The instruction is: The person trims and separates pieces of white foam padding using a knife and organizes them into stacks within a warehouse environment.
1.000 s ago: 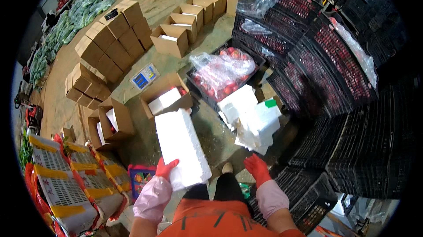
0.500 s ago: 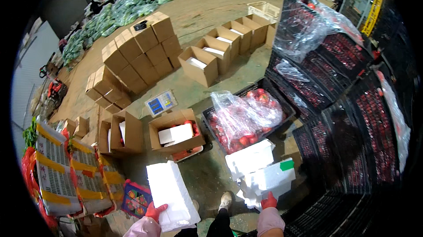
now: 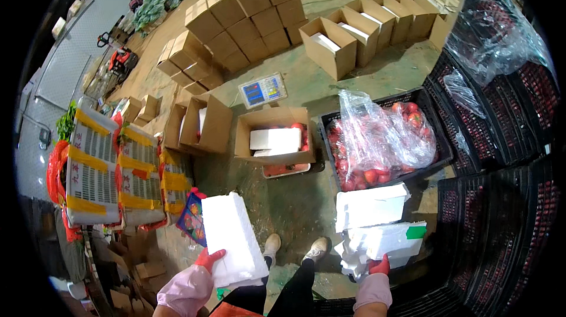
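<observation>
My left hand [image 3: 207, 259], in a red glove, is closed on the edge of a thick white foam slab [image 3: 233, 237], its thumb lying on top. The slab is held tilted in front of my legs. At the right, my right hand [image 3: 379, 265], also red-gloved, is closed at the near edge of a white foam block [image 3: 386, 246] bearing a green patch; its fingertips are partly hidden. Another white foam piece [image 3: 371, 206] lies just beyond that block. Ahead stands an open cardboard box [image 3: 250, 150] with white foam pieces and red round fruit inside.
A black crate [image 3: 443, 158] of red fruit under clear plastic stands front right, beside stacked black crates [image 3: 492, 217]. A scale display [image 3: 262, 91] lies beyond the open box. Taped white foam boxes [image 3: 94, 178] stand left; cardboard boxes [image 3: 247, 25] are stacked farther off.
The view has shifted, so the boxes and crates appear higher and farther right. My left hand still holds the foam slab. My right hand's extended finger has drawn in at the foam block's near edge.
</observation>
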### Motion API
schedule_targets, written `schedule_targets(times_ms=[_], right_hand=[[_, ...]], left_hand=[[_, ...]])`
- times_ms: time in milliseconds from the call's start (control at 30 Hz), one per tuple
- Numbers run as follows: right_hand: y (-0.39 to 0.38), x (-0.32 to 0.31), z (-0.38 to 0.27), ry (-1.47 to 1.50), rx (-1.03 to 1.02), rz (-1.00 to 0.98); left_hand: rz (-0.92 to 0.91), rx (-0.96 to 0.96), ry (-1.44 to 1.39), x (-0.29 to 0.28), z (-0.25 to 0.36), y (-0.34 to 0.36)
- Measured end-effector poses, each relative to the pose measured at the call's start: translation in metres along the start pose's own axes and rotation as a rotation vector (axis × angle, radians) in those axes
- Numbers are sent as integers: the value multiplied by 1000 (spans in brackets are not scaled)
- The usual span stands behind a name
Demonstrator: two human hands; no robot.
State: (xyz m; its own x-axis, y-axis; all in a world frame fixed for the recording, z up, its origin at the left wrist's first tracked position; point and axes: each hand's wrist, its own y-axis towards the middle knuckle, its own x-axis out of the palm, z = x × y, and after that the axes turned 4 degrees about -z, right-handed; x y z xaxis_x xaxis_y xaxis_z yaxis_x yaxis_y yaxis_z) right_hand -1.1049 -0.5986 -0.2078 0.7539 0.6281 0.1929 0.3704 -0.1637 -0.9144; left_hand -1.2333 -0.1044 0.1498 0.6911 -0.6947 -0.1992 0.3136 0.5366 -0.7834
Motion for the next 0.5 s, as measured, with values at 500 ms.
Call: schedule_targets(times_ms=[500], right_hand=[[-304, 209, 45, -888, 195, -826]], left_hand=[[-588, -352, -450, 60, 23, 8]])
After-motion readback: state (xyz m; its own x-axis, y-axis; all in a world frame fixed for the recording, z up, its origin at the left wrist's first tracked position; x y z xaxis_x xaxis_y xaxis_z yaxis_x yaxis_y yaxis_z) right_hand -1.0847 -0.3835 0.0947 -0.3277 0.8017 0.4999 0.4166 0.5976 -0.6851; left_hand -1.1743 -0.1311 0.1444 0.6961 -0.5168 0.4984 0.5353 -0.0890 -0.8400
